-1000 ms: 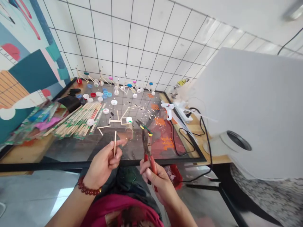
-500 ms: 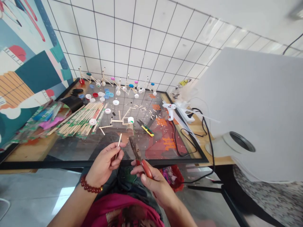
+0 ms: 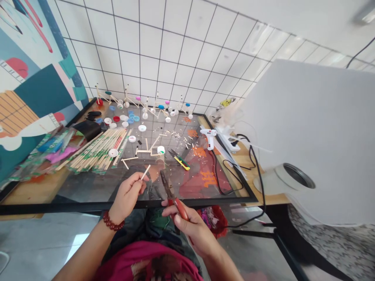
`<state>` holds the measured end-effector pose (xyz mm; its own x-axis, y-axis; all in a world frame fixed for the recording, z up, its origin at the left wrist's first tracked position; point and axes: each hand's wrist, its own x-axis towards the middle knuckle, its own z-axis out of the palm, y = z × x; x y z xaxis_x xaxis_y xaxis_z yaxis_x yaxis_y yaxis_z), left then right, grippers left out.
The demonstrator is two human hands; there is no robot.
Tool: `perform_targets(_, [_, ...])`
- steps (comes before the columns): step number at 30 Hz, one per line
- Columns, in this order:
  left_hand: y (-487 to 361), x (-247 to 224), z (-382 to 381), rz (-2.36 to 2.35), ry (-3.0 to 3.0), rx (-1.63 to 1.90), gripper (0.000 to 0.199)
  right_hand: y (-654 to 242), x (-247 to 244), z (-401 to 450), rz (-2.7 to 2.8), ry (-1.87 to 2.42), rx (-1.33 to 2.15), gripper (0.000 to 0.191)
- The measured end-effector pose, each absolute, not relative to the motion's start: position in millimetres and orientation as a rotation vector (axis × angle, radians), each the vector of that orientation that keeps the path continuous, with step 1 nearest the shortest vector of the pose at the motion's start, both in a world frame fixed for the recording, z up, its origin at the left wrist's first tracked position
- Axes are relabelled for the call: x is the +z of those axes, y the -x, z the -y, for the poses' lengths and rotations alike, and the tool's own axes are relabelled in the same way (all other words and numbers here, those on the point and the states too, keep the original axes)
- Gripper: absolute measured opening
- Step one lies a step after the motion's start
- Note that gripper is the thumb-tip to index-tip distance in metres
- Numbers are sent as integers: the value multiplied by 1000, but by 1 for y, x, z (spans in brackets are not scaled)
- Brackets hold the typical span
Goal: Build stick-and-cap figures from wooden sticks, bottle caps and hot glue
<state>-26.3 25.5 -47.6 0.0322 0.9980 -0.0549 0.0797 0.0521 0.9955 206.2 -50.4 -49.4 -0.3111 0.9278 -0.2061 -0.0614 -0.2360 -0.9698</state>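
Left hand (image 3: 129,193): fingers pinching a wooden stick (image 3: 145,172). Right hand (image 3: 190,222): fingers around red-handled pliers (image 3: 172,197), above the counter (image 3: 96,189).

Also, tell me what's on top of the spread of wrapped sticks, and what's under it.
A round white cap lies on the wrapped sticks. What is under the spread can't be seen; the sticks cover it.

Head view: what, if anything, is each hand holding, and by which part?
The left hand holds a small wooden stick by its lower end; the right hand holds pliers by their red handles.
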Motion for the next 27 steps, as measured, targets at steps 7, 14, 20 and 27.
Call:
perform_targets(7, [29,-49,-26,-1196,-1044,1145,24,-207,-49,50,1236,1160,1641,52])
perform_targets(14, [29,-50,-24,-1192,-1009,1187,19,-207,-50,50,1228,1162,1644,52])
perform_targets(20, [30,-51,-23,-1188,-1005,1199,18,-208,-51,50,1216,1138,1655,47])
perform_targets(27, [30,-52,-24,-1184,-1012,1198,19,-208,-48,49,1222,1132,1656,44])
